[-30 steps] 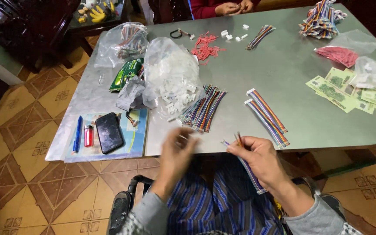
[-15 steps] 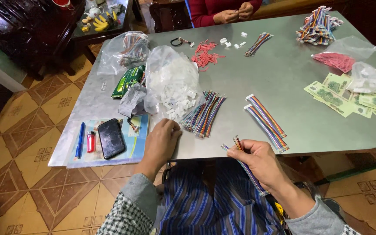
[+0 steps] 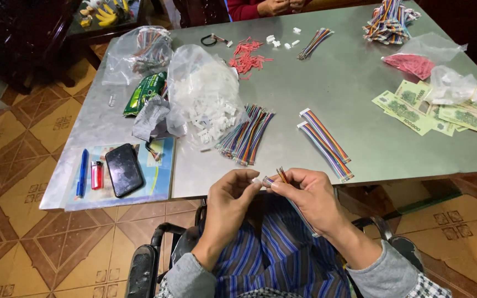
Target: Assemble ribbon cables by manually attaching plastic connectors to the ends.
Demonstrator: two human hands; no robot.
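Back from the surface's (image 3: 316,99) near edge, where it reached half a second ago, the left hand (image 3: 233,196) pinches a small white plastic connector (image 3: 257,180), meeting the right hand (image 3: 307,198), whose fingers clamp a thin multicoloured ribbon cable (image 3: 282,177) over the lap. Light, limp wires; best gripped just behind their tips.

A small white connector (image 3: 257,180) is pinched by left hand (image 3: 232,194); striped ribbon cable (image 3: 296,205) is gripped by right hand (image 3: 310,200) at table (image 3: 327,77) edge
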